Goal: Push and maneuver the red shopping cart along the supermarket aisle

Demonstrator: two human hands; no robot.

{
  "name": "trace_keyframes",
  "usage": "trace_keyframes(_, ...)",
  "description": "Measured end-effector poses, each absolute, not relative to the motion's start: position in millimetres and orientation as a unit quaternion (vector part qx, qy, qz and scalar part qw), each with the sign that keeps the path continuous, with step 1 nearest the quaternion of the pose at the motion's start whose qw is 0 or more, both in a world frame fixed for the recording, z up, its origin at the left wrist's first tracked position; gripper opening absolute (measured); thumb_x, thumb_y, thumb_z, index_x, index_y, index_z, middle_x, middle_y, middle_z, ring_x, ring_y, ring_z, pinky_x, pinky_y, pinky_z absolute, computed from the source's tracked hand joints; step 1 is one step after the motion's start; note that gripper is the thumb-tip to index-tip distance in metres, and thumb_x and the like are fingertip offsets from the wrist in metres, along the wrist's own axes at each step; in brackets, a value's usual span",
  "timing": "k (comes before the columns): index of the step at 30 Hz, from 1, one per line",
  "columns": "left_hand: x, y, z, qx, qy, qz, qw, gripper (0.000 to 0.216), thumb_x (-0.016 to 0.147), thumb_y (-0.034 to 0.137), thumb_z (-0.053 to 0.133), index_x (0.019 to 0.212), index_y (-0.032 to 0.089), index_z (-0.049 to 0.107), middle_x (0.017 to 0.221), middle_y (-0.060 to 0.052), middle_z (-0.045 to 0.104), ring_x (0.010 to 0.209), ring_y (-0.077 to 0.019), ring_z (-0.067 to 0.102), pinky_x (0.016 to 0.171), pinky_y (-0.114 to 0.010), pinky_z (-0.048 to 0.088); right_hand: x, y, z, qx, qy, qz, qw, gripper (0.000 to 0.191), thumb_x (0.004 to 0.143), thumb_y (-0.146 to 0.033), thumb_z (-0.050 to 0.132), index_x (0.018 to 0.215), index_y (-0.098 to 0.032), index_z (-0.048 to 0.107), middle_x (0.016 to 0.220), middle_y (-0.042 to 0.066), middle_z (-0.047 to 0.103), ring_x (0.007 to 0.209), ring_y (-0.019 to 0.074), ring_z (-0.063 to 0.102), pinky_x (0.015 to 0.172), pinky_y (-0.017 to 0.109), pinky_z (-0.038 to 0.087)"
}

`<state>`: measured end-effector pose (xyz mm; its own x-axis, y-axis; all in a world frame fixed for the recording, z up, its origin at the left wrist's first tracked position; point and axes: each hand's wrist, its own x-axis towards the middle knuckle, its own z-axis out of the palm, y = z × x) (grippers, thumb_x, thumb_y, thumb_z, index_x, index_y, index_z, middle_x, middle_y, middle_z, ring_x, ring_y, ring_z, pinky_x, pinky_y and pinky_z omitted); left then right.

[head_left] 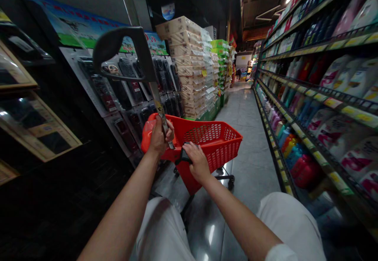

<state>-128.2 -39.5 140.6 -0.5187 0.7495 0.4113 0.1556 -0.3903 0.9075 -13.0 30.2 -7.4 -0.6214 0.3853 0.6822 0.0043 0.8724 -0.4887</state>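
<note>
A red plastic shopping basket on wheels [218, 143] stands in the aisle right in front of me. Its long pull bar rises up to a black loop handle [118, 48] near the camera. My left hand [159, 137] is closed around the lower part of that bar. My right hand [197, 160] is closed on a black grip [182, 154] at the basket's near rim. Inside the basket I can see only its mesh walls. My knees in white trousers show at the bottom.
Shelves of bottles and refill packs [325, 87] line the right side. On the left hang small packaged goods [130, 91] and dark display cases [32, 123]. Stacked tissue cartons [189, 64] stand ahead on the left. The glossy tiled aisle floor [251, 135] runs forward.
</note>
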Motion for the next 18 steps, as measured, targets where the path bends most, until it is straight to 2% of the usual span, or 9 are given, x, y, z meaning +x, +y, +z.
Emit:
trace_keyframes(3, -134, -38, 131, 0.448, 0.483, 0.690, 0.301, 0.074, 0.074, 0.087, 0.033, 0.046, 0.018, 0.043, 0.036, 0.006, 0.024, 0.030, -0.0047, 0.022, 0.033, -0.018, 0.018, 9, 73, -32, -0.166, -0.867, 0.203, 0.425, 0.084, 0.061, 0.005, 0.040, 0.141, -0.023, 0.048, 0.144, 0.003, 0.051, 0.143, 0.0216, 0.033, 0.119, 0.050, 0.020)
trace_keyframes(6, -135, -34, 126, 0.443, 0.465, 0.693, 0.327, 0.076, 0.071, 0.089, 0.036, 0.042, 0.018, 0.039, 0.036, 0.006, 0.020, 0.030, -0.0042, 0.019, 0.032, -0.018, 0.015, 40, 133, -57, -0.255, -0.829, 0.230, 0.442, 0.078, 0.061, 0.006, 0.041, 0.132, -0.024, 0.058, 0.139, 0.003, 0.056, 0.141, 0.0230, 0.035, 0.118, 0.050, 0.023)
trace_keyframes(8, -134, -31, 126, 0.443, 0.458, 0.695, 0.334, 0.076, 0.071, 0.088, 0.036, 0.041, 0.018, 0.039, 0.035, 0.006, 0.021, 0.030, -0.0043, 0.019, 0.032, -0.018, 0.016, 59, 170, -68, -0.329, -0.766, 0.284, 0.473, 0.070, 0.062, 0.004, 0.043, 0.123, -0.024, 0.065, 0.133, 0.002, 0.060, 0.139, 0.0216, 0.038, 0.117, 0.042, 0.026)
trace_keyframes(11, -132, -28, 128, 0.437, 0.459, 0.697, 0.338, 0.077, 0.072, 0.088, 0.035, 0.041, 0.018, 0.041, 0.035, 0.006, 0.021, 0.030, -0.0043, 0.018, 0.031, -0.017, 0.015, 71, 208, -77, -0.420, -0.689, 0.298, 0.510, 0.063, 0.073, -0.002, 0.042, 0.134, -0.009, 0.055, 0.143, 0.017, 0.047, 0.139, 0.0251, 0.034, 0.115, 0.040, 0.025)
trace_keyframes(14, -130, -24, 129, 0.430, 0.463, 0.700, 0.332, 0.077, 0.071, 0.088, 0.035, 0.042, 0.017, 0.043, 0.034, 0.006, 0.021, 0.029, -0.0041, 0.018, 0.031, -0.017, 0.014, 58, 216, -84, -0.471, -0.633, 0.308, 0.532, 0.059, 0.081, -0.009, 0.040, 0.138, 0.006, 0.044, 0.140, 0.030, 0.041, 0.134, 0.0283, 0.038, 0.113, 0.041, 0.027)
trace_keyframes(16, -128, -22, 129, 0.432, 0.465, 0.698, 0.333, 0.077, 0.071, 0.088, 0.036, 0.044, 0.017, 0.046, 0.034, 0.006, 0.023, 0.029, -0.0042, 0.020, 0.031, -0.017, 0.016, 41, 205, -90, -0.473, -0.623, 0.315, 0.538, 0.057, 0.081, -0.008, 0.038, 0.135, 0.008, 0.045, 0.138, 0.030, 0.042, 0.133, 0.0273, 0.039, 0.113, 0.039, 0.028)
trace_keyframes(18, -125, -20, 130, 0.433, 0.467, 0.693, 0.339, 0.077, 0.071, 0.088, 0.036, 0.045, 0.017, 0.048, 0.034, 0.005, 0.025, 0.028, -0.0045, 0.023, 0.031, -0.017, 0.018, 24, 187, -95, -0.465, -0.622, 0.319, 0.543, 0.057, 0.079, -0.005, 0.035, 0.133, 0.003, 0.049, 0.140, 0.026, 0.042, 0.133, 0.0245, 0.039, 0.113, 0.037, 0.029)
